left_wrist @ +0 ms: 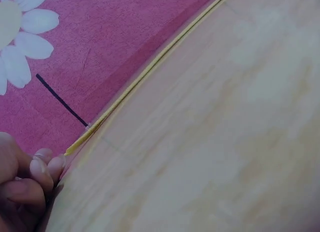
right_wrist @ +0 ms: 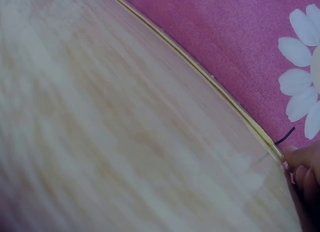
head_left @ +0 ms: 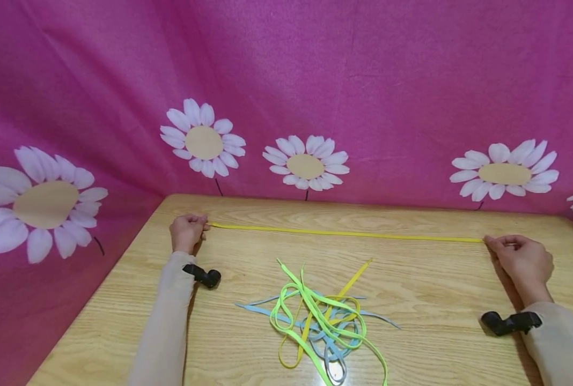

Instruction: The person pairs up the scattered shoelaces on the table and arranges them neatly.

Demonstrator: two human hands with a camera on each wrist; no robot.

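Note:
A flat yellow shoelace (head_left: 344, 234) runs straight across the far part of the table, stretched between both hands. Its left end is pinched by my left hand (head_left: 188, 232), between thumb and fingers. At the other end my right hand (head_left: 523, 262) pinches the lace tip with thumb and forefinger. In the left wrist view the yellow lace (left_wrist: 150, 66) leads away from the fingertips. The right wrist view has the lace (right_wrist: 220, 91) ending at the right fingers. Nearer to me lies a loose tangle of laces: neon green (head_left: 310, 300), light blue (head_left: 262, 310) and yellow (head_left: 354, 279).
The wooden table (head_left: 238, 354) meets a pink cloth (head_left: 392, 80) printed with white daisies along its back and left edges. A black wrist camera (head_left: 204, 276) sits on the left sleeve, another camera (head_left: 508, 323) on the right.

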